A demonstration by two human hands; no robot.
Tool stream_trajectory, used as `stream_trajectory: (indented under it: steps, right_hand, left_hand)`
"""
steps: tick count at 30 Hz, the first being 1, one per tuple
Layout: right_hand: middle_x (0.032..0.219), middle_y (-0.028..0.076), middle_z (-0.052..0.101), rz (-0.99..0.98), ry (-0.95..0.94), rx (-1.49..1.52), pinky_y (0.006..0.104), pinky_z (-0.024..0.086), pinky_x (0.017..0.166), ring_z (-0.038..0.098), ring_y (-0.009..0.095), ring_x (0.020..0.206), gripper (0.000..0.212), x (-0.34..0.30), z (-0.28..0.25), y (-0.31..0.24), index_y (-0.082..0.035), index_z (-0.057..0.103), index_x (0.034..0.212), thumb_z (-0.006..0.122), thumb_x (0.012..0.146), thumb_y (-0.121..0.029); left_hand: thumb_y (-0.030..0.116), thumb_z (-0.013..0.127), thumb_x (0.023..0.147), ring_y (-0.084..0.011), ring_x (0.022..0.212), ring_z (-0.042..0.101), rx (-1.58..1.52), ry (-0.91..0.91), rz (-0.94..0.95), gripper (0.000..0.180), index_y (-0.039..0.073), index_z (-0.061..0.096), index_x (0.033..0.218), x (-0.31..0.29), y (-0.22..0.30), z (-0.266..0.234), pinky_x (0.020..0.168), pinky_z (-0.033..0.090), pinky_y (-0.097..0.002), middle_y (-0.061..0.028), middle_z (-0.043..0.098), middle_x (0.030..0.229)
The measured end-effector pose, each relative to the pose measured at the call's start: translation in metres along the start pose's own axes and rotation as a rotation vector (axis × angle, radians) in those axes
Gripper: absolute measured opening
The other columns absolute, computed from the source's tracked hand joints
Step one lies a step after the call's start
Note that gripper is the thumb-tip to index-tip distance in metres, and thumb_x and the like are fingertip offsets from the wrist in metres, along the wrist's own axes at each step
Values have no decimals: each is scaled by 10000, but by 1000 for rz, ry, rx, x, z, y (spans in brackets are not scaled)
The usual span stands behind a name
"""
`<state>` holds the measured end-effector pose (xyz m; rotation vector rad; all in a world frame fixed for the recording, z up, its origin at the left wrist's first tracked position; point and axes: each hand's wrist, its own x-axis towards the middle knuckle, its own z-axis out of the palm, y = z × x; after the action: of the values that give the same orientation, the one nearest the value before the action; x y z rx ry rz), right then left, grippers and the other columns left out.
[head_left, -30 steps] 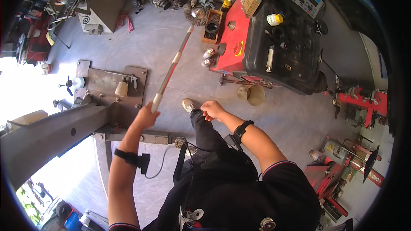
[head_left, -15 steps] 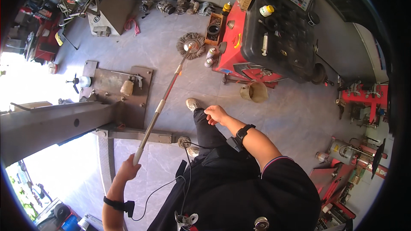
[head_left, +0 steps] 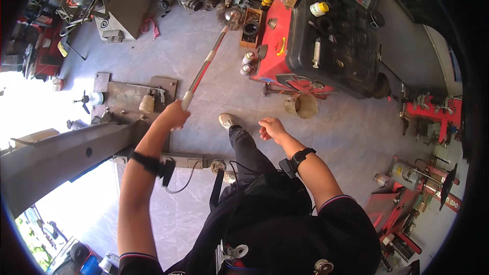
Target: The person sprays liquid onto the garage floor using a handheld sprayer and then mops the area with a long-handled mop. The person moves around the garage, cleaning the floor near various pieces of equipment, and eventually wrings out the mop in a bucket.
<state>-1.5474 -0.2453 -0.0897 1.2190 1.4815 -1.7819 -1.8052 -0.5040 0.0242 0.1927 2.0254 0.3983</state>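
Observation:
My left hand [head_left: 175,115] is closed around the upper end of a long mop pole. The mop [head_left: 208,61] slants away from me, and its round grey shaggy head [head_left: 222,18] touches the floor beside a wooden box of parts [head_left: 250,35]. Out in front of my body, my right hand [head_left: 272,129] hangs in the air with loosely curled fingers and nothing visible in them. Black straps with small devices circle both wrists, and a cable runs from the left one.
Greasy metal parts [head_left: 190,2] line the back wall. A red machine with a black top [head_left: 326,46] stands right, with spray cans [head_left: 246,63] beside it and a bucket [head_left: 301,105] before it. On the left are a lift post [head_left: 61,155] and its bolted base plate [head_left: 125,97].
My left hand has moved forward with the mop, pushing its head away from me to the far wall's parts. My right hand has shifted slightly right, fingers curled.

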Motion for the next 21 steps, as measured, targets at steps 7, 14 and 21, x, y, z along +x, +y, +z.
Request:
stream_trajectory:
  steps: [7, 14, 21]
  right_hand:
    - [720, 73, 581, -15, 23, 42, 280, 468, 444, 596, 172, 540, 277, -15, -6, 6, -32, 545, 1035, 539, 879, -262]
    - [718, 68, 578, -57, -60, -14, 277, 467, 445, 586, 167, 537, 280, -31, 22, 14, -43, 541, 1043, 546, 882, -273]
    - [724, 70, 582, -49, -77, -42, 278, 478, 448, 587, 167, 538, 292, -47, 35, 30, -49, 536, 1057, 552, 880, -282]
  left_hand:
    - [164, 546, 781, -354, 703, 663, 156, 46, -56, 443, -42, 436, 1157, -4, -33, 54, 643, 539, -422, -236, 645, 808]
    - [198, 567, 779, -473, 952, 565, 203, 53, -84, 500, -13, 385, 1195, -135, -160, 122, 839, 461, -500, -325, 596, 948]
    - [192, 570, 784, -474, 910, 576, 237, -31, -170, 535, 10, 360, 1241, -293, -238, 151, 799, 461, -526, -330, 596, 927]
